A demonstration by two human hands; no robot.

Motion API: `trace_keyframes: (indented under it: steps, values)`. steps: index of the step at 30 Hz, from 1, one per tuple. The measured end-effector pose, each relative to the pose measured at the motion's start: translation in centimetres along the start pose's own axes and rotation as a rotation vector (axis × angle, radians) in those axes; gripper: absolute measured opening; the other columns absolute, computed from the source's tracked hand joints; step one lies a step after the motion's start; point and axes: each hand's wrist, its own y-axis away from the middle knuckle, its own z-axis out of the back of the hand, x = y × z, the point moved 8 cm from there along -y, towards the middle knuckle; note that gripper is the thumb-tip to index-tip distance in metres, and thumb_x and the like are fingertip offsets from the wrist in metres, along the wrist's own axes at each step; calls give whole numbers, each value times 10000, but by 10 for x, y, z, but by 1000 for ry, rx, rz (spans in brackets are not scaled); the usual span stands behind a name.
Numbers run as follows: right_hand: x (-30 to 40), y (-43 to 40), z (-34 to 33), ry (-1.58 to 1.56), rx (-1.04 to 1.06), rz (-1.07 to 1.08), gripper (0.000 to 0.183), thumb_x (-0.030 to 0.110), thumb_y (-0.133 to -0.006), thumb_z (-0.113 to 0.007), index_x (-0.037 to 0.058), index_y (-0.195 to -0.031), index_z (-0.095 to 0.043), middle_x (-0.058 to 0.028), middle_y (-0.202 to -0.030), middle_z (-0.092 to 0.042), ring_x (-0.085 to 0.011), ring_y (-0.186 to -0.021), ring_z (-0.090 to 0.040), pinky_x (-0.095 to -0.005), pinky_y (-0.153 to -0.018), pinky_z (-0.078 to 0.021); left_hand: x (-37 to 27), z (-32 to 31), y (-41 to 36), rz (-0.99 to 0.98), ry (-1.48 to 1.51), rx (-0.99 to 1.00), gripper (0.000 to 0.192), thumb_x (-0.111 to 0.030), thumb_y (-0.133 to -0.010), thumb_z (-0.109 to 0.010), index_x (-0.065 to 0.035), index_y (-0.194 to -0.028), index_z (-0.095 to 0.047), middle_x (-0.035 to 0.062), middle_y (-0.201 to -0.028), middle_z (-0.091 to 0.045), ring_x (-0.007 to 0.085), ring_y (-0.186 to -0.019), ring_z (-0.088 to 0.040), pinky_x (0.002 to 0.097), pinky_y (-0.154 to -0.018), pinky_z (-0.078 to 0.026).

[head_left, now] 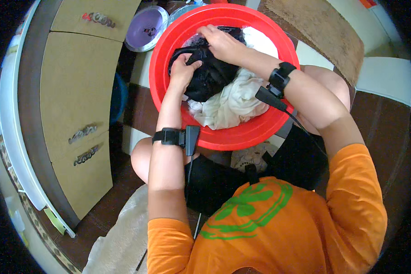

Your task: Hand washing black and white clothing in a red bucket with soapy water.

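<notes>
A large red plastic basin point(233, 138) stands between my knees, holding wet laundry and suds. My left hand point(184, 72) pinches a bunched black garment point(214, 75) between thumb and fingers, over the basin's left part. Farther up, my right hand point(224, 44) bends over the same black cloth, and its fingertips are partly lost against the fabric. Cream-white cloth point(241, 99) lies in a twisted heap below the black garment. Brighter white fabric point(260, 39) shows at the upper right, beyond my right wrist. Suds point(192, 40) lie near my right fingertips.
A purple bowl point(137, 30) with a pale rim sits at the basin's upper left. Cabinet doors point(78, 92) rise on the left, with a blue container point(118, 99) beside them. A brown mat point(323, 30) lies at upper right. Wrist straps with cables point(191, 140) are on both forearms.
</notes>
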Motion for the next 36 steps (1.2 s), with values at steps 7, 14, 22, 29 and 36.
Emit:
trace_keyframes:
  steps: [7,14,22,29,36]
  values:
    - [-26,13,-42,-21,234,-306,470,-141,-718,-524,10,-1157,-452,-260,-1108,-481,-464,-1011,-563,-490,-806,-494,5,-1,-4,158,-367,-67,360,-229,-847,-641,29,-1098,-628,181,-1055,-661,293,-984,-622,369,-861,-460]
    - [6,-9,9,-213,-262,-383,228,185,-836,-540,-8,-952,-568,-264,-896,-628,-416,-865,-639,-509,-755,-517,-11,-16,4,217,526,-209,423,-344,-916,-526,-15,-1174,-590,127,-1152,-620,238,-1079,-584,377,-908,-441]
    - [17,-25,67,-185,-552,-457,202,198,-883,-537,31,-993,-568,-220,-811,-644,-397,-764,-649,-511,-687,-520,-84,-61,35,314,1224,-49,291,-318,-968,-458,-98,-1093,-602,60,-1009,-684,210,-901,-663,375,-830,-529]
    - [88,-16,50,-389,-376,-204,188,189,-886,-552,51,-1013,-559,-229,-819,-638,-401,-754,-644,-503,-678,-514,-67,-37,25,191,1211,-23,293,-278,-982,-415,-88,-1089,-610,62,-1050,-663,229,-963,-633,417,-862,-510]
    - [106,-14,42,-431,-310,-266,180,154,-869,-592,61,-1017,-547,-174,-815,-634,-323,-770,-659,-403,-672,-534,-77,-48,33,295,1202,-37,287,-271,-971,-422,-103,-1079,-629,66,-1040,-656,236,-932,-629,417,-847,-504]
